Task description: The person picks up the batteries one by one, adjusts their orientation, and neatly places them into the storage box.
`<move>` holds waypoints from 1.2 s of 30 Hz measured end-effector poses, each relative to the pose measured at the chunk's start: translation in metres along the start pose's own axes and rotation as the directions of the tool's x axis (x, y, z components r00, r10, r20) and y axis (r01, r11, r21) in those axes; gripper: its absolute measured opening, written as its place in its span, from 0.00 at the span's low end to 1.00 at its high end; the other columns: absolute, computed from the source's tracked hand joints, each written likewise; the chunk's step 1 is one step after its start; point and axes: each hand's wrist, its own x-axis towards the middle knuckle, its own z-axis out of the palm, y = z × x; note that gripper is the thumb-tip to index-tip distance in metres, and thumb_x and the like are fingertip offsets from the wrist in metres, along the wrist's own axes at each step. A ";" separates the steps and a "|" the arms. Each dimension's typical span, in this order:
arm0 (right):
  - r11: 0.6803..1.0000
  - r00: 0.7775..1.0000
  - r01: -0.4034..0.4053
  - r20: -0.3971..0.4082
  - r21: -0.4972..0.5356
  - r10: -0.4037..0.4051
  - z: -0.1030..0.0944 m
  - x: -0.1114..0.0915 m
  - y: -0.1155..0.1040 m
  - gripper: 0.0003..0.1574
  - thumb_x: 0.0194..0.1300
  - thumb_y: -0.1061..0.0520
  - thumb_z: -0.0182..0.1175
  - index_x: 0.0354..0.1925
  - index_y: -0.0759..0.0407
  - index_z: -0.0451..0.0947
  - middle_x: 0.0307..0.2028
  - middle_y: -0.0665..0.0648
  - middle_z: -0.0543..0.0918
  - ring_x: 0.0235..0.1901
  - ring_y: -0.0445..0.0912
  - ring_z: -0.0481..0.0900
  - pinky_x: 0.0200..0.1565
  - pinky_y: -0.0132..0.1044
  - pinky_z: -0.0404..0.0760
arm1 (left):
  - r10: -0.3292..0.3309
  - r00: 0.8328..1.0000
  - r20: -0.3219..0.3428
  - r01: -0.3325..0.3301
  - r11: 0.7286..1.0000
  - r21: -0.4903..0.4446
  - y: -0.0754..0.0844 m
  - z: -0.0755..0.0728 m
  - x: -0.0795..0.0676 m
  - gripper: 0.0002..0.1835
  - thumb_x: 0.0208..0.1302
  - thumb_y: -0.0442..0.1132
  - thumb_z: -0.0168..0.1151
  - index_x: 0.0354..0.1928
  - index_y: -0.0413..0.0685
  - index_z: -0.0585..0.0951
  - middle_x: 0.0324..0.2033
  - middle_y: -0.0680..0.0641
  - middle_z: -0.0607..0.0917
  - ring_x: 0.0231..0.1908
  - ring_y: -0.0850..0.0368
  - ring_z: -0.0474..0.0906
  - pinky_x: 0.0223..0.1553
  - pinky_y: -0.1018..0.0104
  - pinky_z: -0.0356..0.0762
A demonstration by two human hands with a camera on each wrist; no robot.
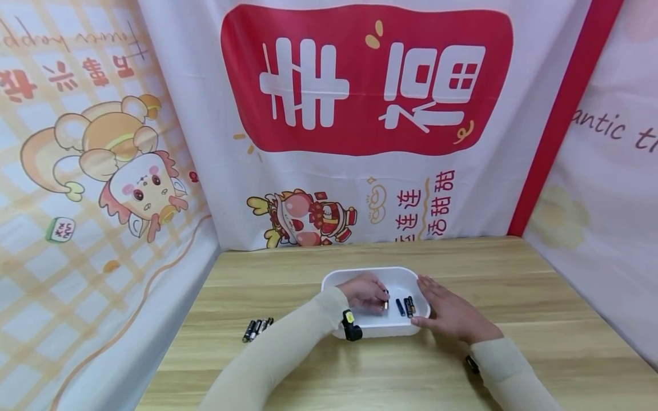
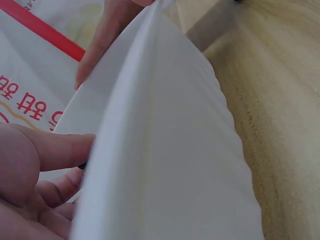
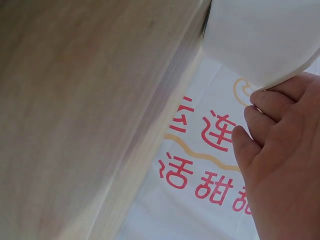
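A white plastic bin point(image 1: 370, 269) with rounded corners stands on the table. Reaching inside it, my left hand point(image 1: 364, 290) pinches a battery point(image 1: 386, 304) between thumb and fingers. The left wrist view shows only the battery's dark end point(image 2: 83, 165), since the bin's wall covers the rest. Several dark batteries point(image 1: 400, 307) lie side by side on the bin's floor, toward its right end. My right hand point(image 1: 452, 308) holds that end, its thumb at the near corner and its fingers at the far one. In the right wrist view, those fingers point(image 3: 272, 105) touch the rim.
Left of the bin, several more batteries point(image 1: 258, 329) lie in a row on the wooden table point(image 1: 277, 274). A black camera point(image 1: 352, 326) is strapped to my left wrist, close to the bin's near wall. Printed cloth point(image 1: 370, 200) hangs behind the table and at both sides.
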 end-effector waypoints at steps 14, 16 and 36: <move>1.000 1.000 0.016 -0.014 -0.002 -0.016 0.001 0.002 0.000 0.62 0.60 0.24 0.55 0.75 0.59 0.49 0.74 0.57 0.52 0.72 0.55 0.51 0.68 0.54 0.58 | -0.055 0.994 -0.100 0.068 0.989 0.133 0.004 0.024 0.010 0.03 0.58 0.28 0.66 0.32 0.35 0.81 0.29 0.38 0.85 0.26 0.51 0.82 0.30 0.63 0.86; 1.000 1.000 0.018 -0.018 -0.003 -0.018 0.000 0.002 0.001 0.61 0.60 0.25 0.56 0.75 0.60 0.50 0.74 0.57 0.52 0.72 0.54 0.51 0.68 0.54 0.58 | -0.049 0.991 -0.125 0.069 0.985 0.160 0.005 0.027 0.009 0.03 0.58 0.28 0.67 0.31 0.36 0.81 0.28 0.39 0.85 0.26 0.51 0.82 0.30 0.64 0.85; 1.000 1.000 0.000 0.005 0.004 0.000 -0.001 -0.001 0.000 0.62 0.59 0.24 0.56 0.75 0.60 0.51 0.74 0.57 0.53 0.72 0.55 0.52 0.68 0.55 0.59 | -0.021 0.983 -0.181 0.074 0.953 0.293 0.009 0.046 0.014 0.05 0.60 0.27 0.65 0.27 0.35 0.81 0.24 0.39 0.85 0.23 0.52 0.82 0.28 0.64 0.85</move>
